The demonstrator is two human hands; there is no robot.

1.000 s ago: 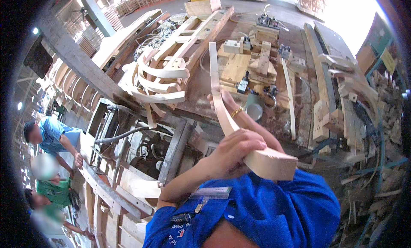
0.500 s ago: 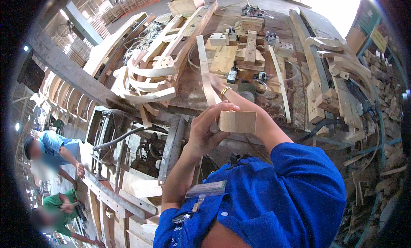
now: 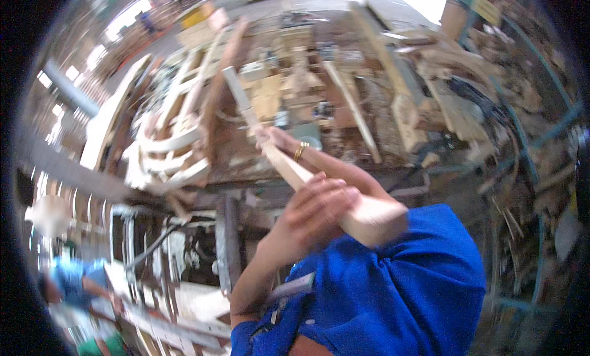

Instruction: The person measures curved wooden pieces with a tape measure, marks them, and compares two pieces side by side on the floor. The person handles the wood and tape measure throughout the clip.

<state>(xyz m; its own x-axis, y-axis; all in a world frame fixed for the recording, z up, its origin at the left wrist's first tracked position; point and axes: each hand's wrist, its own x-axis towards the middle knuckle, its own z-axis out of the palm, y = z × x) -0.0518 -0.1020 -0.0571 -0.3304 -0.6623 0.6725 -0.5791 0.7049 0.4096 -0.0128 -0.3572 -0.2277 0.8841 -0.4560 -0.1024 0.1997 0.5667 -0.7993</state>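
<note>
A long pale wooden slat (image 3: 289, 165) is held up close to the head camera, slanting from its thin far tip at upper left down to a thicker, blurred butt end at lower right, well above the desk (image 3: 258, 153). The left hand (image 3: 316, 211) wraps it near the butt, its grip clamped round the wood with the fingers curled over the top. The right hand (image 3: 284, 142), a gold ring (image 3: 299, 151) on one finger, sits farther up the slat, its grip also closed on the wood, though motion blur hides exactly how the fingertips lie. Both blue sleeves (image 3: 399, 282) fill the lower right of the view.

As a judgement, the step in hand looks like sighting along the slat to check its line or surface, the piece being raised toward the eye rather than laid down. The next move would call for a steady two-handed hold, keeping the far tip clear of the stacked parts below.

Beneath lies the cluttered desk with curved pale frame pieces (image 3: 166, 147) at left, wood blocks (image 3: 270, 92) in the middle and long planks (image 3: 393, 67) to the right. At lower left another person (image 3: 64, 285) in a light blue top is bent over separate work.
</note>
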